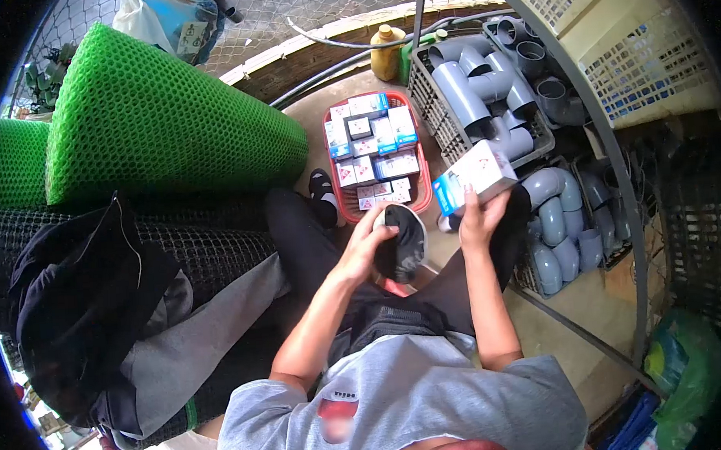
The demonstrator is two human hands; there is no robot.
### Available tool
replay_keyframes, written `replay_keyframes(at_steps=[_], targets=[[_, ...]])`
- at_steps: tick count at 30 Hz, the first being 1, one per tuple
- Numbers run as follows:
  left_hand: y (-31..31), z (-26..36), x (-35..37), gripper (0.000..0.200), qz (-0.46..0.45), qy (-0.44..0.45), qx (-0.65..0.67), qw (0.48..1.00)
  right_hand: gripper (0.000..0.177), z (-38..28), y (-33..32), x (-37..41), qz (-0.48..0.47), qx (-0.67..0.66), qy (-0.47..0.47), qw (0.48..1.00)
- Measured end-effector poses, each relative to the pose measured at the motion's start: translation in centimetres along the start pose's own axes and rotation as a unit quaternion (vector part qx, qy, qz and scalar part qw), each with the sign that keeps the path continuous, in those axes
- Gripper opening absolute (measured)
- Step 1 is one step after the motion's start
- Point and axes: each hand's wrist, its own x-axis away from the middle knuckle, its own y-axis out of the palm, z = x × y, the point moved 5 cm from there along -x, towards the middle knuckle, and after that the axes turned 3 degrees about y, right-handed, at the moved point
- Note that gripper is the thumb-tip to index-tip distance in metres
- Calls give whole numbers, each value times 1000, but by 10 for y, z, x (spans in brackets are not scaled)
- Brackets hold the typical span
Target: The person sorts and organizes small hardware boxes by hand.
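My left hand [367, 245] is closed on a black cloth-like piece with a pale edge [403, 251], held above my lap; I cannot make out its exact kind. In my right hand [481, 217] is a white and blue cardboard box [476, 174], gripped at its near end and tilted. Just ahead of my hands stands a red plastic basket [425, 177]. Several white and blue boxes [382, 132] of different sizes fill it in rows, with small white ones at the near end.
Rolls of green plastic mesh [167, 121] lie to the left, with a dark jacket [79, 297] below them. On the right, crates hold grey pipe fittings [468, 97] and grey elbows [552, 215]. A yellowish bottle [387, 54] stands behind the basket. A metal bar [609, 139] curves past the right side.
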Motion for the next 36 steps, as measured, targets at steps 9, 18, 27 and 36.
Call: replay_keyframes(at_steps=[9,18,27,36], targets=[[-57,-90,-72,59,89,-9,-279,956,58,86,71,46,-327,-5,336,883],[-173,-173,-196,96,311,-160,-419,838,68,87,24,40,-340,78,399,848],[-155,-152,-276,110,318,-215,-476,792,57,52,-17,15,-314,131,415,844],[-155,-139,-272,94,311,-178,-520,775,56,59,3,10,-332,93,436,831]])
